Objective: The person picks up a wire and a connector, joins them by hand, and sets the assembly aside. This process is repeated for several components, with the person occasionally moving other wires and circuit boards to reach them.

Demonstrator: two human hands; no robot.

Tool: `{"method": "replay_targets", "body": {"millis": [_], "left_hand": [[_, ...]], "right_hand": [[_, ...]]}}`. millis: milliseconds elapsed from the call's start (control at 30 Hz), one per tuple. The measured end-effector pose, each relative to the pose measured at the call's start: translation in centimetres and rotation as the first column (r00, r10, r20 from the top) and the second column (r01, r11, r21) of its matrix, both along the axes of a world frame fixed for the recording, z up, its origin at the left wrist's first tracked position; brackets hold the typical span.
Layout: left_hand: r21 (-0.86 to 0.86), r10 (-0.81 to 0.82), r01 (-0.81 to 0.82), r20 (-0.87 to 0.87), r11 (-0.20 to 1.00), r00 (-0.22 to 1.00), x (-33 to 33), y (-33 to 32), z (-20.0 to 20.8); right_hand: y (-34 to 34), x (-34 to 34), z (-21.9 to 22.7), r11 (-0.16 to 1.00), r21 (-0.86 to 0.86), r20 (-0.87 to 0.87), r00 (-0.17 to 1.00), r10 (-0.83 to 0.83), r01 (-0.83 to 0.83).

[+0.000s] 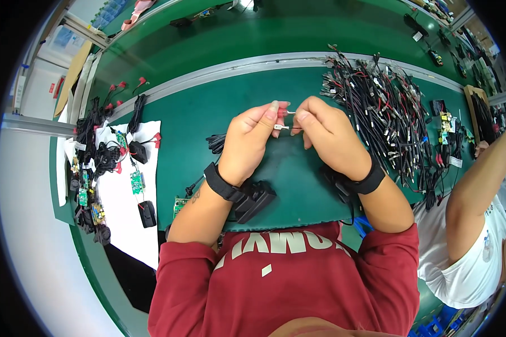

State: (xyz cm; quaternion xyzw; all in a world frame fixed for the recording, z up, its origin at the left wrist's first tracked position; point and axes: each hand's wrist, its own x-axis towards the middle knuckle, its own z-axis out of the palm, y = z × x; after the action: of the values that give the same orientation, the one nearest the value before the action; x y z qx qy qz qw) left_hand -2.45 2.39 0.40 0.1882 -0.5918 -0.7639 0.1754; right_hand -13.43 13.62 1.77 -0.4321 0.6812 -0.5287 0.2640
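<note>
Above a green workbench (298, 196), the left hand (246, 135) pinches a red connector (283, 113); the right hand (329, 133) pinches thin leads (294, 128), a pale terminal (279, 127) between them. Lead-and-connector handling seems underway, likely calling for steady fingertip alignment. Beyond, rightward, black cables (379, 121) lie heaped.

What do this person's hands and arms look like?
The left hand and right hand wear no gloves. Each wrist has a black strap, seemingly with a blocky black device attached. Dark red sleeves end near the elbows; the left forearm bears a small dark marking.
</note>
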Motion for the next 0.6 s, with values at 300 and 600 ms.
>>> {"method": "replay_targets", "body": {"millis": [300,600], "left_hand": [[-0.059,0.019,-0.017,0.033,0.998,0.999,0.27,0.14,-0.1],[-0.132,0.011,-0.008,0.025,0.991,1.0,0.34,0.16,-0.05]], "right_hand": [[-0.06,-0.35,0.01,0.995,-0.054,-0.249,0.966,0.067,-0.083],[0.09,-0.26,0.39,0.99,0.005,-0.275,0.952,0.136,-0.14]]}}
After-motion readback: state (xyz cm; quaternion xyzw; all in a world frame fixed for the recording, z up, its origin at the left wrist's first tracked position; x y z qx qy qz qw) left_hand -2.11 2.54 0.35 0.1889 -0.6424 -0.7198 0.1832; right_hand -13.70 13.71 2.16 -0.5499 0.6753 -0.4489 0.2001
